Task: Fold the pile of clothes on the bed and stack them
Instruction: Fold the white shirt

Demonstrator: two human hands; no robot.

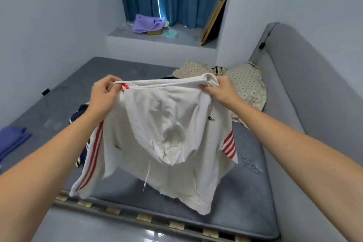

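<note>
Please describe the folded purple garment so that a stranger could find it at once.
Look at the grey mattress and follow its left edge toward the camera. The folded purple garment lies there alone, flat and neat, unlike the crumpled lilac cloth on the window ledge.

Both arms outstretched, left hand (104,92) and right hand (220,89) apparently clenched.

A hoodie (167,133) hangs above the bed (245,192). Folded clothes (11,139) lie far left, a pillow (243,84) far right, a pile (82,116) behind the hoodie.

Soft, even daylight; wide-angle edge distortion
</note>
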